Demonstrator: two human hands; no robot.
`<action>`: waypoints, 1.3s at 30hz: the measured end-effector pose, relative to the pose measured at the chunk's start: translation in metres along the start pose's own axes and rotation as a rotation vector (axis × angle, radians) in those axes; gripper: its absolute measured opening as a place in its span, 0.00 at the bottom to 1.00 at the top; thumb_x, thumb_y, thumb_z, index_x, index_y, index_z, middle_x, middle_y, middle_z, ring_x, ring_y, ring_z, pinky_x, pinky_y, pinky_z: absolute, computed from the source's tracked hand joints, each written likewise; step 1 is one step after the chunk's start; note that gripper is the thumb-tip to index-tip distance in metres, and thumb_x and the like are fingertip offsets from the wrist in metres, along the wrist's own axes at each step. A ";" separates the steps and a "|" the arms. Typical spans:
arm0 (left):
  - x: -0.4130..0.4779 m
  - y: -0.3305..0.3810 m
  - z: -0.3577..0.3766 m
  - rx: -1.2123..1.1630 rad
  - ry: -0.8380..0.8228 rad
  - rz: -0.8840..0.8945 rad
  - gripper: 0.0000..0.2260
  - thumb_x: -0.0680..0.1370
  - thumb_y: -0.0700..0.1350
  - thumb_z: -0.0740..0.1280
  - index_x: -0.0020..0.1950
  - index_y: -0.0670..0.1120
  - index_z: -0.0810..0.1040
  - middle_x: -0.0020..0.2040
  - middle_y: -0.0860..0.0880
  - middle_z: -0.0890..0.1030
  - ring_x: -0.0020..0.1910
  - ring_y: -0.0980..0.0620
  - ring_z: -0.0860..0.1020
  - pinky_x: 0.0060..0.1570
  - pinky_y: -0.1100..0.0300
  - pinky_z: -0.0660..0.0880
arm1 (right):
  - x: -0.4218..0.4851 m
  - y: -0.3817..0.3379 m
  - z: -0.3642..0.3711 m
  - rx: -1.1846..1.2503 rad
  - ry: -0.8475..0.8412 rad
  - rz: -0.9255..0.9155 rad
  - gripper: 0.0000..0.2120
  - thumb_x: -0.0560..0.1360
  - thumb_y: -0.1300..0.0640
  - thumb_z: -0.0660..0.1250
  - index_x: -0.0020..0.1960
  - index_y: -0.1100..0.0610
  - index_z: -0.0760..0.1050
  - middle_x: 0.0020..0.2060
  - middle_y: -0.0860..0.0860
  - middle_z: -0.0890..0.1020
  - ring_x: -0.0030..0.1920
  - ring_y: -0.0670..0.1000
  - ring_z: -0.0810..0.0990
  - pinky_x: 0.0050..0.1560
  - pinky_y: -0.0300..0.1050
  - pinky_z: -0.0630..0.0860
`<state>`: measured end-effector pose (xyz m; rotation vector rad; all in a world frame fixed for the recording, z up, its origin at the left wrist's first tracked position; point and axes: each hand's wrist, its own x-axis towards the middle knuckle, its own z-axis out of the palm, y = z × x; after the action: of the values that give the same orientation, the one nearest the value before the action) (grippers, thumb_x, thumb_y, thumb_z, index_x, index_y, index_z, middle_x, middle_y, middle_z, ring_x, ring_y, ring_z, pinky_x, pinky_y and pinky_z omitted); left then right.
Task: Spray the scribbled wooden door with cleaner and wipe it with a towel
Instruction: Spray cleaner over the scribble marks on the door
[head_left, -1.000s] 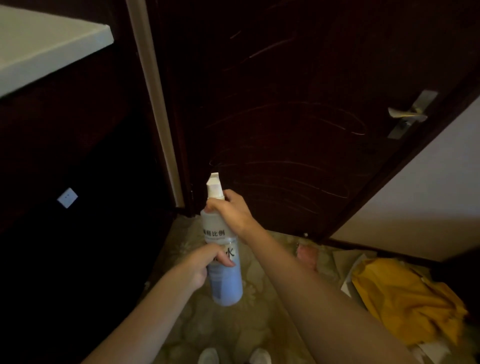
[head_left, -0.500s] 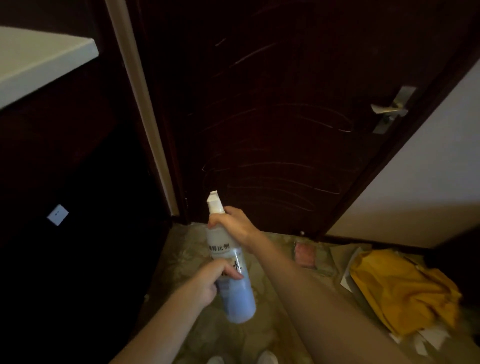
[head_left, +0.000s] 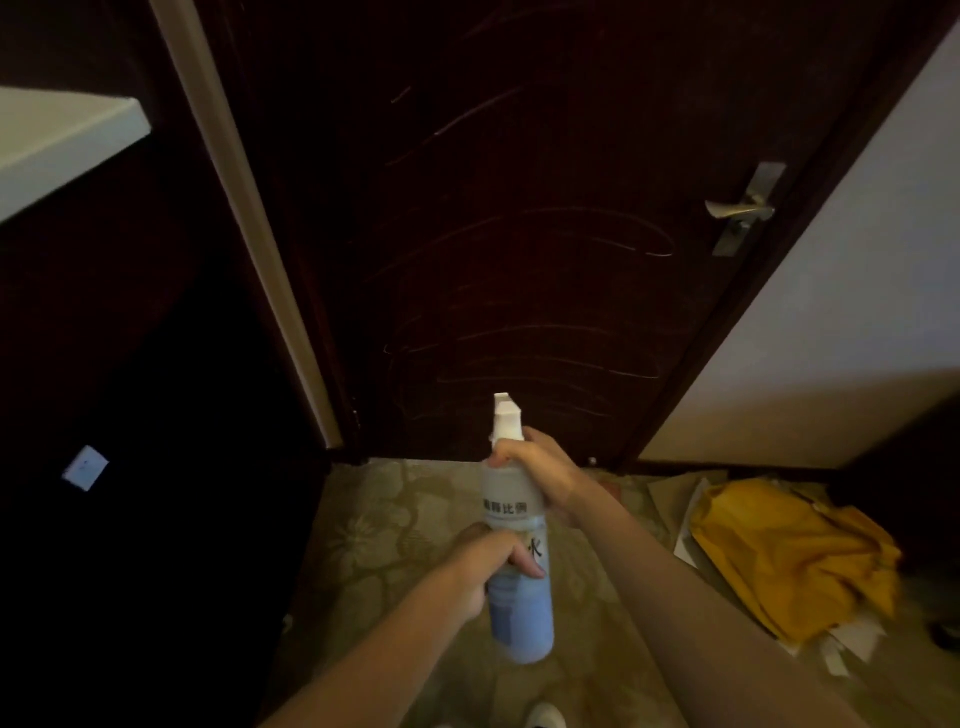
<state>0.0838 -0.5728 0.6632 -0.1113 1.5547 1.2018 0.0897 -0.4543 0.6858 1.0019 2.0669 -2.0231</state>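
moved: spray bottle (head_left: 511, 491) and both hands sit further right than before.
left hand (head_left: 480, 569): grips the bottle's middle.
right hand (head_left: 540, 465): wraps its neck.
door (head_left: 519, 260): scribbled, ahead of the nozzle.
around: yellow towel (head_left: 789, 556) on floor (head_left: 395, 530), right.

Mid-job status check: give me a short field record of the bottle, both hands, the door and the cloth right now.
spray bottle: roughly upright, in front of door's lower part
left hand: grips bottle's lower body
right hand: grips bottle's neck below nozzle
door: dark wood, pale scribbles across it
yellow cloth: crumpled on floor at right, no hand on it
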 end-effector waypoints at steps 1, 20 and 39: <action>0.002 0.002 0.004 0.022 -0.006 -0.003 0.13 0.66 0.31 0.69 0.48 0.41 0.77 0.45 0.45 0.79 0.44 0.51 0.76 0.37 0.61 0.71 | -0.001 0.002 -0.005 0.032 0.028 -0.003 0.25 0.62 0.53 0.69 0.58 0.57 0.71 0.46 0.55 0.79 0.44 0.53 0.78 0.41 0.46 0.75; 0.054 0.071 0.124 0.585 -0.044 0.187 0.16 0.65 0.33 0.73 0.43 0.48 0.71 0.35 0.54 0.71 0.33 0.60 0.68 0.25 0.67 0.62 | -0.033 0.014 -0.126 0.406 0.620 -0.185 0.11 0.69 0.60 0.69 0.48 0.52 0.73 0.43 0.55 0.79 0.43 0.55 0.79 0.42 0.49 0.76; 0.290 0.118 0.298 0.645 -0.227 0.456 0.20 0.67 0.35 0.71 0.53 0.51 0.72 0.47 0.53 0.78 0.45 0.62 0.78 0.43 0.61 0.80 | 0.105 0.083 -0.349 0.115 0.807 -0.124 0.15 0.73 0.59 0.67 0.52 0.44 0.66 0.42 0.44 0.75 0.44 0.44 0.76 0.38 0.35 0.72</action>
<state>0.1015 -0.1566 0.5501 0.8103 1.7349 0.9455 0.1810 -0.1003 0.6063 2.0203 2.3960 -2.0066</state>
